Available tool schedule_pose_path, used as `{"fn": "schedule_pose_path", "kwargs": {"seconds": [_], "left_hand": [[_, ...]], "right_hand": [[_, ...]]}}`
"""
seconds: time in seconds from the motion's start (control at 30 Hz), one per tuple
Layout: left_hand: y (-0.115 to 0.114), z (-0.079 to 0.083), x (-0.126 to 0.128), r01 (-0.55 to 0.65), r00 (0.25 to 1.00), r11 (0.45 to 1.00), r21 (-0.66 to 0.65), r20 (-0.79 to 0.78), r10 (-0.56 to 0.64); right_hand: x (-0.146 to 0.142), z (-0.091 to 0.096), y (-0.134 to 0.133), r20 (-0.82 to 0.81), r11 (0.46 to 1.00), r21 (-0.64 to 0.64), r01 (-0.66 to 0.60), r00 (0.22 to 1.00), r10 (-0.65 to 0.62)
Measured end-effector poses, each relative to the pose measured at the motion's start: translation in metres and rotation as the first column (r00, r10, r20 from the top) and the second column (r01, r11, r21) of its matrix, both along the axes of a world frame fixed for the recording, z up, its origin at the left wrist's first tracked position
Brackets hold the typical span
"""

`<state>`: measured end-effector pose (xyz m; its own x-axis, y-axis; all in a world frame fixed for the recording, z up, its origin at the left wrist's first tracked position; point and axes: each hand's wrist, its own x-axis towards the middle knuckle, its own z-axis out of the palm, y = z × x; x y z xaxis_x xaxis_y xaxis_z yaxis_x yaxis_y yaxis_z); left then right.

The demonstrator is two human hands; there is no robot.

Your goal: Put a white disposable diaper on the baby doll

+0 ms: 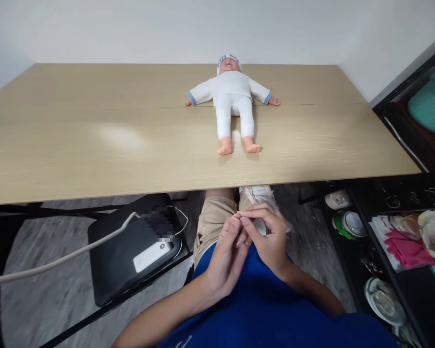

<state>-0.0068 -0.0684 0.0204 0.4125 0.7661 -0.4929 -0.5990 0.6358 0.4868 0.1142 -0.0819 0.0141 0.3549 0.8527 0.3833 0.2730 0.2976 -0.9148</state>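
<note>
Over my lap, my left hand (226, 256) and my right hand (268, 237) meet at the fingertips, below the table's front edge. Both are closed in a pinch, thumbs against the forefingers. Whatever is between the fingertips, if anything, is too small to make out. Just behind my right hand, a crinkled white plastic-like item (259, 194) lies on my thigh, partly hidden by the hand and the table. A baby doll (234, 92) in a white suit with blue cuffs and a lettered cap lies face up on the table, arms spread, feet toward me, apart from both hands.
The wooden table (94, 164) spans the space ahead, up to a white wall. At left, a black stool (112, 261) carries a white power bank (152, 256) with a cable. A dark shelf (362, 212) at right holds a pink cloth (406, 249), bags and containers.
</note>
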Motion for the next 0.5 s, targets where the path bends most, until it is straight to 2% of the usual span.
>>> {"fn": "schedule_pose_path", "kwargs": {"seconds": [0.2,0.33,0.5], "left_hand": [[0.0014,0.0011,0.0022,-0.007,1.0,1.0,0.012,-0.022,0.008],[0.0017,0.0,0.0029,-0.034,0.999,0.999,0.024,-0.032,0.034],[-0.0002,-0.0044,0.0025,-0.08,0.995,0.994,0.074,-0.061,0.085]], "right_hand": [[0.0,-0.0002,0.003,0.071,0.997,0.03,0.071,0.995,-0.073],[-0.0002,-0.0009,0.0015,0.218,0.98,0.134,0.148,0.96,-0.175],[0.001,-0.0021,0.0001,0.357,0.951,0.261,0.168,0.898,-0.257]]}}
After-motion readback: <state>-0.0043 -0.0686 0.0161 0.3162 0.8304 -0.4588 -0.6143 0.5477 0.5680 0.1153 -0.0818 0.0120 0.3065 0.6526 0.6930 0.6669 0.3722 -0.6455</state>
